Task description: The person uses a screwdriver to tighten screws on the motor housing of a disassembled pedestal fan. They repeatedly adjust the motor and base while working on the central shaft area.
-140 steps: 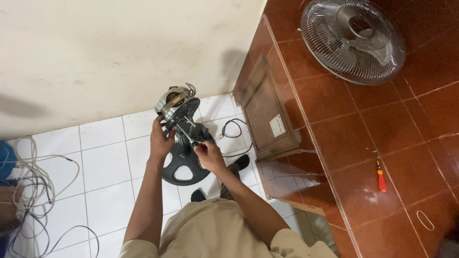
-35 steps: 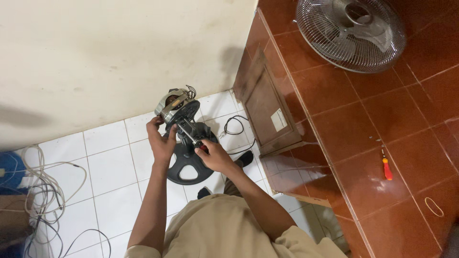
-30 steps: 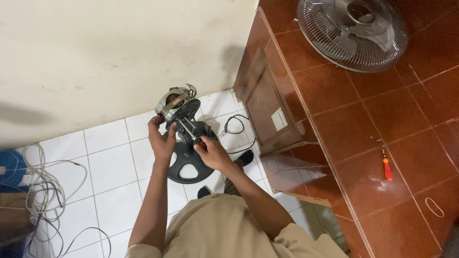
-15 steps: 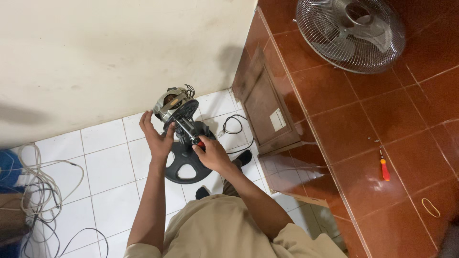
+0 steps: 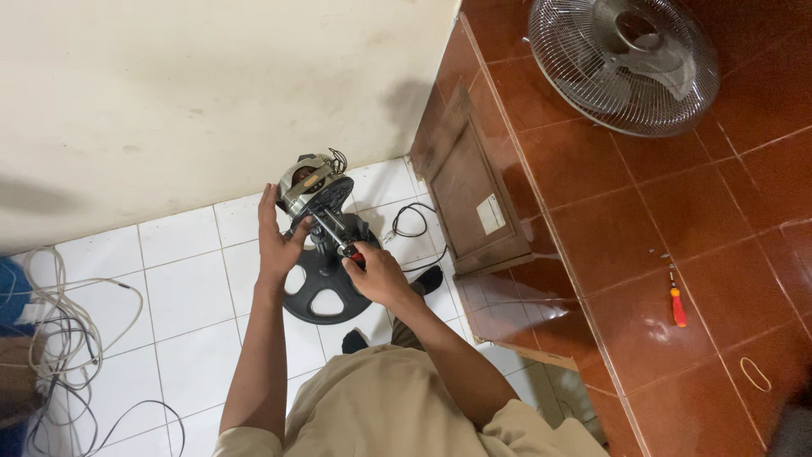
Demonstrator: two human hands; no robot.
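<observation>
A bare fan motor [image 5: 306, 181] with copper windings sits atop a dark stand, above a round black fan base [image 5: 326, 283] on the white tiled floor. My left hand [image 5: 277, 240] cups the motor's left side, fingers spread against it. My right hand [image 5: 377, 273] grips a screwdriver [image 5: 340, 239] with a red-and-black handle; its shaft points up-left into the motor housing. A black power cord [image 5: 408, 225] loops on the tiles just right of the motor.
A wire fan guard with blades [image 5: 624, 61] lies on the raised red-brown tiled surface. An orange-handled screwdriver [image 5: 677, 302] and a rubber band [image 5: 754, 373] lie there too. A wooden panel [image 5: 470, 188] leans at the step. White and black cables [image 5: 59, 338] pile at left.
My left hand has opened and slid from gripping the motor to cupping its side. The right hand stays on the screwdriver at the motor. The view shifted slightly.
</observation>
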